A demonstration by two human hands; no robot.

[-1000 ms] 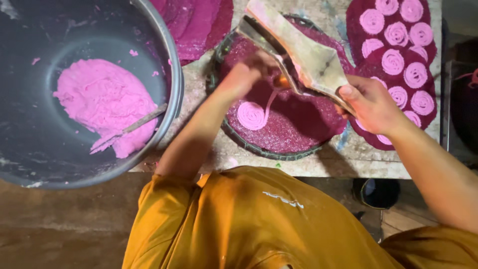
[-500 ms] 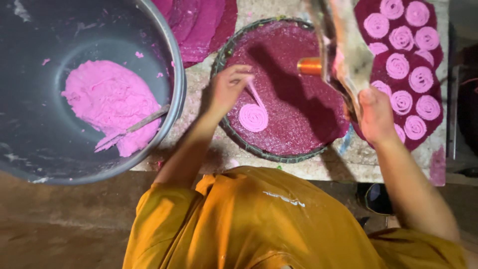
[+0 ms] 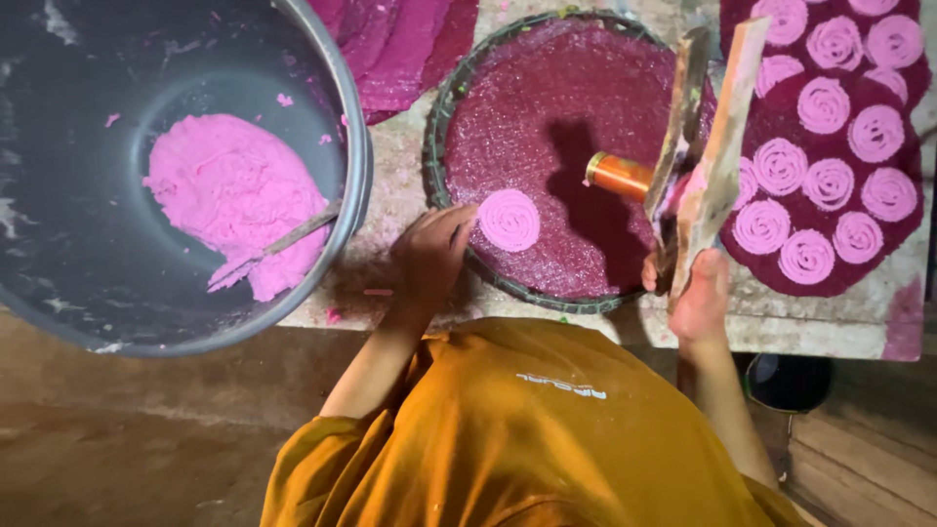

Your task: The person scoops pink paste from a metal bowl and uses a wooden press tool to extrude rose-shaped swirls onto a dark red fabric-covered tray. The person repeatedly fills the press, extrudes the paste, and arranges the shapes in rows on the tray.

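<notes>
My right hand grips the lower end of a wooden press with an orange cylinder, held upright over the right side of a round woven tray. A single pink dough spiral lies on the tray's dark red surface near its front left rim. My left hand rests at that rim, fingertips just beside the spiral, holding nothing.
A large grey metal bowl at the left holds pink dough and a flat stick. A dark red mat at the right carries several pink spirals. More red mats lie behind. The stone table edge runs along the front.
The press has swung up from lying across the tray to standing upright at its right side. The dough strand has ended, and my left hand has drawn back to the tray's front rim.
</notes>
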